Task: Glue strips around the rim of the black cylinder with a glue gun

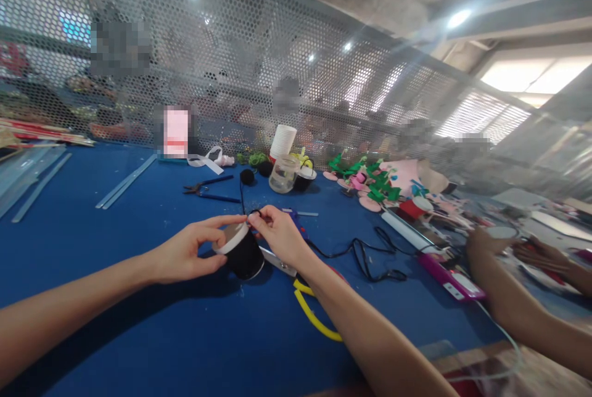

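Head view, looking down on a blue tabletop (115, 298) backed by a perforated metal screen (231, 70). Near the middle, the left hand (187, 253) grips a black spool (241, 251) with a white rim, thumb below and fingers curled over its top edge, holding it tilted just above the tabletop. The right hand (276, 235) meets it from the right, thumb and forefinger pressed together in a pinch on a thin black cord (242, 196) at the spool's top; the cord rises up and away to a small black pompom (247, 176) farther off. The spool looks nearly full, so little cord seems drawn off so far, and the strand is uncut as far as can be seen. Just right of the spool, partly under the right wrist, lie yellow-handled scissors (311, 312). Farther right a loose black cable (365, 256) loops across the cloth toward a pink tool (451, 283). Farther away sit blue-handled pliers (208, 190), a clear jar (283, 174), a white cup (282, 141) and a pile of green and pink craft flowers (370, 184). At the far right edge another person's hands (513, 249) work at their own pieces, well apart from the spool.
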{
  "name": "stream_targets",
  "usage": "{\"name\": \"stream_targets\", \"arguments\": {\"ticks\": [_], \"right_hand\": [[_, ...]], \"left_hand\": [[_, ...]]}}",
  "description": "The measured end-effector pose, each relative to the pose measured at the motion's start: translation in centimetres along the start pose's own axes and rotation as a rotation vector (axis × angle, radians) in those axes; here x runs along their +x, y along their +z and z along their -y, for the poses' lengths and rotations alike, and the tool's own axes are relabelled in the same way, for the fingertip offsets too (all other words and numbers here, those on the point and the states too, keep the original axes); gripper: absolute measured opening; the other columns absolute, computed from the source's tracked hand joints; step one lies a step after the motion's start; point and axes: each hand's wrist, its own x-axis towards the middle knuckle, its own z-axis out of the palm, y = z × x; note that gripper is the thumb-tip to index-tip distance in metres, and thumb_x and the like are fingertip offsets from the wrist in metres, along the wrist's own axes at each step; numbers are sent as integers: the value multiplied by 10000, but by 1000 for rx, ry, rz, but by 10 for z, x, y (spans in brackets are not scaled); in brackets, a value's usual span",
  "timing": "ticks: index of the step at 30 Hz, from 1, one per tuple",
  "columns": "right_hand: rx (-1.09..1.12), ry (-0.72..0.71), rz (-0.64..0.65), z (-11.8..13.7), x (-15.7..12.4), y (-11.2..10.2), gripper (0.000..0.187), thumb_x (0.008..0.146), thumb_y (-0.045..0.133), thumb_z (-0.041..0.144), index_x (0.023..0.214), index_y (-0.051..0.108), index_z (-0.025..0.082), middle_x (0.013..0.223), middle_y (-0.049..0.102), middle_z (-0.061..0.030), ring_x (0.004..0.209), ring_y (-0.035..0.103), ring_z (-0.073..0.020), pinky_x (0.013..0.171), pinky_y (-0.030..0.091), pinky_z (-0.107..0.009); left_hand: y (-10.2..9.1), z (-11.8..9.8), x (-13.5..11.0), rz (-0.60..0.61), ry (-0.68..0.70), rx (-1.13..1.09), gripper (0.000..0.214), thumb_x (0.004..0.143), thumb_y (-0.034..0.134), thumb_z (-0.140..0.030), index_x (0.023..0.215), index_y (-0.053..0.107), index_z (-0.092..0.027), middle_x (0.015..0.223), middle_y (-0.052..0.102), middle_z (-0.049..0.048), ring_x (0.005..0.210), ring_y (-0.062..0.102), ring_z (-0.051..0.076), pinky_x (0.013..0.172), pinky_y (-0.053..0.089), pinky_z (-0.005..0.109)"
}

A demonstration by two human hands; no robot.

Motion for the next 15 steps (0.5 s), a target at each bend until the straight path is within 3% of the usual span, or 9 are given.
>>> {"name": "stream_targets", "arguments": {"ticks": [8,15], "right_hand": [[-130,-61,-48,-2,-4,9,244,789,426,368,611,379,207,508,362,56,480,362,-105,451,305,-225],[-122,-23,-75,-2,-9,17,265,818,380,378,612,373,211,543,356,49,515,377,-116,483,311,-237]], "left_hand": [[2,0,1,-45,-40,7,250,735,515,-217,528,387,-164,1292,439,137,1120,468,239,889,383,336],[4,1,1,-86,-48,28,284,724,534,-244,508,368,-166,1268,468,140,1096,488,262,853,407,346]]}}
